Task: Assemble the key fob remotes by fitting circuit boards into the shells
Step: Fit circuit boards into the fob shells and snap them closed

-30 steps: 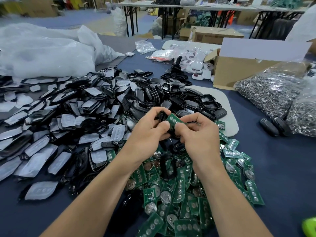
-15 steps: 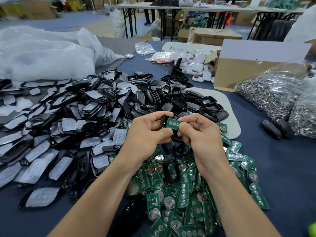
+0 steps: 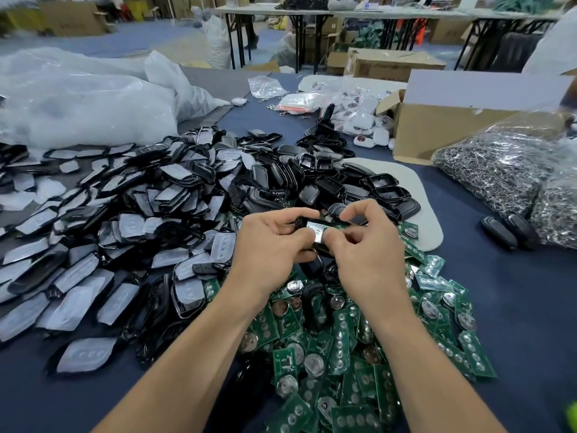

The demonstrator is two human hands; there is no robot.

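A: Where's the shell [image 3: 313, 227]?
B: Mid-scene, over the blue table [image 3: 515, 307], pinched by left hand [image 3: 271, 245] and right hand [image 3: 368, 256] together.
A: And around?
B: Loose shells [image 3: 175, 195] heaped left, circuit boards [image 3: 340, 342] near, cardboard box [image 3: 437, 129] far right, folding tables [image 3: 274, 9] beyond.

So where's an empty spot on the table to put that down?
Bare blue tablecloth lies right of the green circuit boards, nearer than the two black fobs and the bags of metal rings. A second bare strip runs along the near-left edge, below the shell pile. The middle is crowded.
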